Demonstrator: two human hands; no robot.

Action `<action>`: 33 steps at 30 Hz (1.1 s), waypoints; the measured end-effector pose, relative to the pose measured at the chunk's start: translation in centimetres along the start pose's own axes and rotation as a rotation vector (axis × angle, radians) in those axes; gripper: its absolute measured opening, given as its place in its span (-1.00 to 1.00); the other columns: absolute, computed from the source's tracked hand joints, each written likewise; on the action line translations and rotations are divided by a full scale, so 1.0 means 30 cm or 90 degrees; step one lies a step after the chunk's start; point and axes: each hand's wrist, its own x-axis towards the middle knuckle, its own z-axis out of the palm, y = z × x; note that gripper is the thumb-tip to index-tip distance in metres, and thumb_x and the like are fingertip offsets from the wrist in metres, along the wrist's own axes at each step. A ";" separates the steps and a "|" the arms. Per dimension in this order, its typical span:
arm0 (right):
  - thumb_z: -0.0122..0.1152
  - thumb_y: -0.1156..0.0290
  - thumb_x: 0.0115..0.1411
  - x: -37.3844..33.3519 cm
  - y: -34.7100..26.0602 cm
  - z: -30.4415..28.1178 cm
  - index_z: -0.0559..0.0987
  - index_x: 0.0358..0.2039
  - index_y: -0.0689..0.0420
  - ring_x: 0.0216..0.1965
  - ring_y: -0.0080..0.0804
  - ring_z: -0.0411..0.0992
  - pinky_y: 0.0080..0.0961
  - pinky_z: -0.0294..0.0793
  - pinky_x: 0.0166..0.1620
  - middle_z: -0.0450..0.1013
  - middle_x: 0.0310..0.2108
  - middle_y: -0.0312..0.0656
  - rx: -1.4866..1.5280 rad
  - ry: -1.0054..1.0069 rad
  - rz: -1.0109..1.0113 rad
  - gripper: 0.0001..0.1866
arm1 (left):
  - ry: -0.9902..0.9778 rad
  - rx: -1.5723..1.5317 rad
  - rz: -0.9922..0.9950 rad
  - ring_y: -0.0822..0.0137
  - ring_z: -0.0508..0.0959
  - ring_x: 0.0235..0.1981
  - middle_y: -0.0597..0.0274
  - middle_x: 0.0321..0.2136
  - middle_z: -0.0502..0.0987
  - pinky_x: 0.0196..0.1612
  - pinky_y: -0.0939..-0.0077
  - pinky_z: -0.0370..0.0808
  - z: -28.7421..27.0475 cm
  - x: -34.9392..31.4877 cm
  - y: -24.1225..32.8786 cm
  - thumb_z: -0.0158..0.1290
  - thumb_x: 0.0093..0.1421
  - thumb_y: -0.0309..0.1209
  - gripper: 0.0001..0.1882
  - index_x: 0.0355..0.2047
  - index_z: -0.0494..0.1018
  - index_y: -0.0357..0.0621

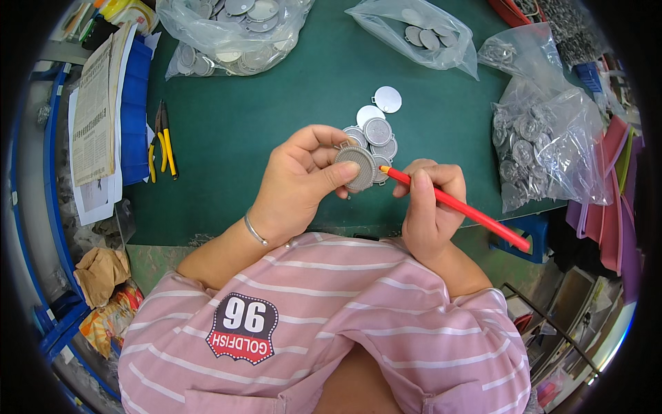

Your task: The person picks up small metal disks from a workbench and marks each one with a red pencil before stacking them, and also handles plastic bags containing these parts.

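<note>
Between thumb and fingers, my left hand (295, 171) grips a round grey metal medallion (356, 168) with a small loop at its upper edge. My right hand (434, 200) is closed around a red pencil (476, 214), its tip pointing left, close to the medallion's right edge. Whether the tip touches it I cannot tell. Just beyond the medallion, several similar round metal medallions (377, 131) lie overlapping on the green table (241, 103). Two plain pale discs (387, 99) lie at the far end of this group. A silver bangle (255, 230) circles my left wrist.
Clear plastic bags of metal discs stand at the back left (234, 34) and back middle (420, 34); another bag (527, 148) lies at right. Yellow-handled pliers (163, 146) rest at left beside a blue bin (136, 103) with papers (103, 117). A blue stool (527, 238) stands below the table's right edge.
</note>
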 end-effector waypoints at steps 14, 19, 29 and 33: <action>-0.04 0.55 0.16 0.004 0.007 -0.001 0.29 -0.43 0.18 -0.61 -0.50 0.30 -0.45 0.28 -0.34 0.39 -0.62 -0.19 0.008 -0.056 -0.124 -0.94 | 0.043 -0.079 -0.052 0.40 0.53 -0.52 0.11 -0.46 0.51 -0.51 0.65 0.46 -0.021 0.017 -0.007 0.07 0.07 -0.52 -0.76 -0.27 0.29 -0.24; -0.02 0.55 0.15 0.003 0.011 0.000 0.30 -0.41 0.19 -0.59 -0.47 0.33 -0.42 0.29 -0.30 0.40 -0.60 -0.20 -0.023 -0.079 -0.135 -0.94 | 0.041 -0.072 -0.048 0.40 0.53 -0.51 0.10 -0.46 0.51 -0.51 0.64 0.46 -0.018 0.017 -0.004 0.07 0.07 -0.52 -0.76 -0.27 0.28 -0.25; 0.01 0.59 0.11 0.005 0.008 0.002 0.33 -0.41 0.19 -0.60 -0.46 0.32 -0.43 0.29 -0.29 0.39 -0.61 -0.23 -0.080 -0.098 -0.124 -0.93 | 0.037 -0.051 -0.027 0.38 0.53 -0.50 0.08 -0.45 0.51 -0.50 0.65 0.46 -0.014 0.017 -0.005 0.07 0.06 -0.54 -0.75 -0.27 0.28 -0.32; 0.01 0.62 0.10 -0.008 0.023 -0.005 0.32 -0.42 0.18 -0.60 -0.47 0.32 -0.44 0.28 -0.29 0.38 -0.61 -0.23 -0.127 -0.116 -0.096 -0.92 | 0.030 -0.089 -0.034 0.38 0.53 -0.52 0.08 -0.47 0.52 -0.50 0.64 0.46 -0.004 0.017 0.007 0.07 0.06 -0.53 -0.77 -0.28 0.29 -0.25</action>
